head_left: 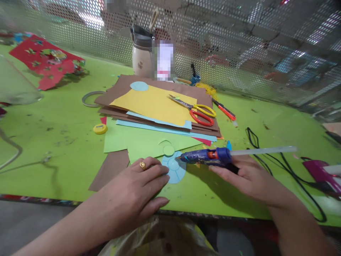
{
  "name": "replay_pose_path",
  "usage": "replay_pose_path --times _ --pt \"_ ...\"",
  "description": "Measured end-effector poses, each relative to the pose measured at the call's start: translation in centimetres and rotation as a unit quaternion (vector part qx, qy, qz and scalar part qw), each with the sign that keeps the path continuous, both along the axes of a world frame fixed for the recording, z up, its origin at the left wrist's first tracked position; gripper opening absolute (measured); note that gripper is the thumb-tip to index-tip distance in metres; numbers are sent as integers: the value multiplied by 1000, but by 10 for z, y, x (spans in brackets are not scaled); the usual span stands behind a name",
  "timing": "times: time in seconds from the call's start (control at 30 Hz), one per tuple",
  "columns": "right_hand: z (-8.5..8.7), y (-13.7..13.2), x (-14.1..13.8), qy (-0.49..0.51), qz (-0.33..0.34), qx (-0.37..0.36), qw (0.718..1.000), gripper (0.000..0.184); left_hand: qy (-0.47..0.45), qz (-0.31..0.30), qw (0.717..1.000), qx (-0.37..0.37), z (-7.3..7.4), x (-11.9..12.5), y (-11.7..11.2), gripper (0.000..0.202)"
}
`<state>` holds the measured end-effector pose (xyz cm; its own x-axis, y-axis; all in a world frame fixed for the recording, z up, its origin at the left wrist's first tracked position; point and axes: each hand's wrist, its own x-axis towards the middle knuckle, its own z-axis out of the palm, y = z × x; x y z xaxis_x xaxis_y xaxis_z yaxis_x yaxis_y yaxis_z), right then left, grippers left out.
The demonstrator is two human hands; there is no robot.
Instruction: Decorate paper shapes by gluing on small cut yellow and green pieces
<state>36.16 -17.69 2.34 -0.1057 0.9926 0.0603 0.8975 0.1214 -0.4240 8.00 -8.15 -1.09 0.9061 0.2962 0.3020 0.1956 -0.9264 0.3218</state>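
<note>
We are gripping the glue gun in our right hand, nozzle over the blue paper disc lying by the near edge of the table. Our left hand is lying flat and open, pinning the disc. Its fingertips are sitting close to the nozzle, risking a burn if either hand slips.

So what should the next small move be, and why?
Probably squeeze a dab of glue onto the blue disc: the right hand holds the glue gun with its nozzle at the disc, the left hand presses the disc's edge flat, and a green circle lies at its top edge.
</note>
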Motion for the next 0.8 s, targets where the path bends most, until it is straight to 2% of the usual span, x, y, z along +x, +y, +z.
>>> replay_pose_path --times 0.4,0.8 --pt "4 -4 4 1 20 17 1000 33 10 -5 1000 -9 2 2 1 24" --pt "1 -11 9 -15 43 -17 999 40 15 -6 1000 -14 1 0 1 24"
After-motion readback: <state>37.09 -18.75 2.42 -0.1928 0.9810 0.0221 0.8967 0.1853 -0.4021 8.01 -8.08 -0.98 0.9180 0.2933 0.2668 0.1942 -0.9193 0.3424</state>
